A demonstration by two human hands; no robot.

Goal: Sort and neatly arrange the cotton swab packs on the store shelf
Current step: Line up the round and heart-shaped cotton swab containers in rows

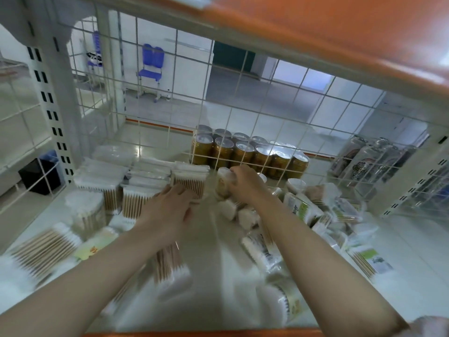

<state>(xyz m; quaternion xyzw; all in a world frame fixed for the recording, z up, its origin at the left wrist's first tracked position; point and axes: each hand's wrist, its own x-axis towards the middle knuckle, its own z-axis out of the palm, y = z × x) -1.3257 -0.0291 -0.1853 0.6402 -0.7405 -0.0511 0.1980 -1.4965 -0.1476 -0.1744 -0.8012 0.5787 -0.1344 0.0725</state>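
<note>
Up close, right hand (245, 183) grips a round swab tub (224, 182); left hand (170, 203) lies flat on stacked packs (136, 198).

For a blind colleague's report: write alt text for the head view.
A person's right hand grips a round tub of cotton swabs on a store shelf, while the left hand rests against a row of upright swab packs. Loose packs lie jumbled to the right; cans stand behind a wire grid.

Right hand (245, 183) grips a round clear tub of cotton swabs (224, 182), frame centre. Left hand (170, 205) touches a flat clear pack of wooden-stemmed swabs (189, 182). Image blurred.
</note>
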